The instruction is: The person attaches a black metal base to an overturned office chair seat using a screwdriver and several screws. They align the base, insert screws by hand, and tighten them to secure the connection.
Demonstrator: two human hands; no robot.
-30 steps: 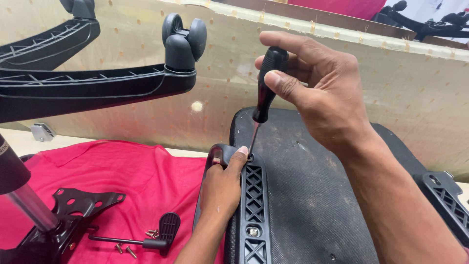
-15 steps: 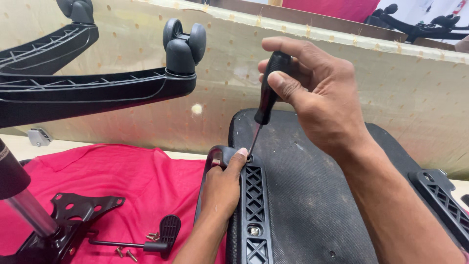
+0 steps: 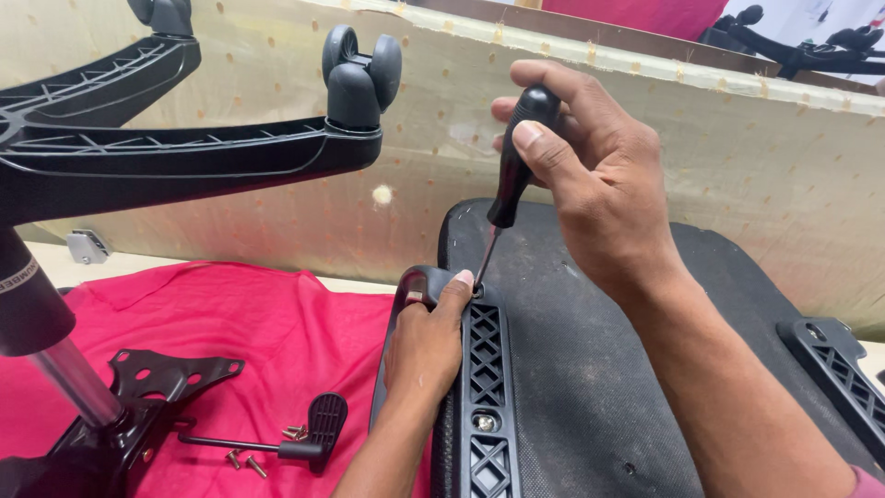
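Head view: right hand (image 3: 599,184) atop upright screwdriver (image 3: 512,184)

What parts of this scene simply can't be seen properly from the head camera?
- Screwdriver tip and its screw: hidden behind the left hand fingertip.
- Chair base: cut off by the left and top edges.
- Right armrest bracket: cut off by the right edge.
- Loose screws on the red cloth: too small for detail.
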